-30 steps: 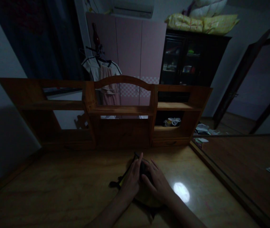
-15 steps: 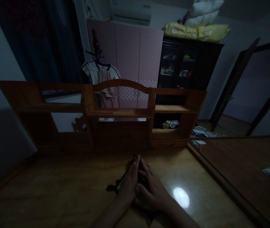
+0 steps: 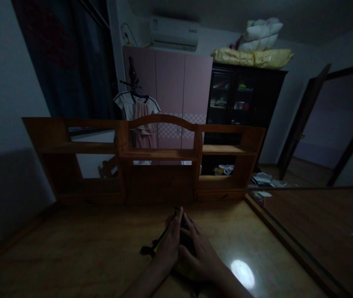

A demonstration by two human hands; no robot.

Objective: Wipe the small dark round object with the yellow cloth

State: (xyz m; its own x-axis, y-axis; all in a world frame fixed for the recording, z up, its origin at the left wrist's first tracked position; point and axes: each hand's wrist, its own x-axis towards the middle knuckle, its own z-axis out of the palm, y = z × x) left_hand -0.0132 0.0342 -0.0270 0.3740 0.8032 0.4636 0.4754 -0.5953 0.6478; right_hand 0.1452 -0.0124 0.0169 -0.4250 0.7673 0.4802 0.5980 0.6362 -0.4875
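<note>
Landmark for all positions: the wooden shelf unit at the far edge of the desk. The black-and-yellow item, apparently soft, lies on the desk in front of the unit's middle section, largely covered by the hands; its exact type cannot be determined. A dark strap-like end projects from its left side.

The left hand rests over the item with fingers straight and close together, pointing toward the unit. The right hand lies opposite, slanted inward, its fingertips meeting or nearly meeting those of the left; its thumb reaches toward the left hand. A dark part of the item shows between them. Whether either hand's grip is closed on the item cannot be established.

Behind the unit stand a pink wardrobe and, right of that, a black glass-fronted cabinet bearing yellow bags. A white short-sleeved top hangs behind the unit's left half. A white air conditioner is mounted above and behind the unit. Lighting is dim.
</note>
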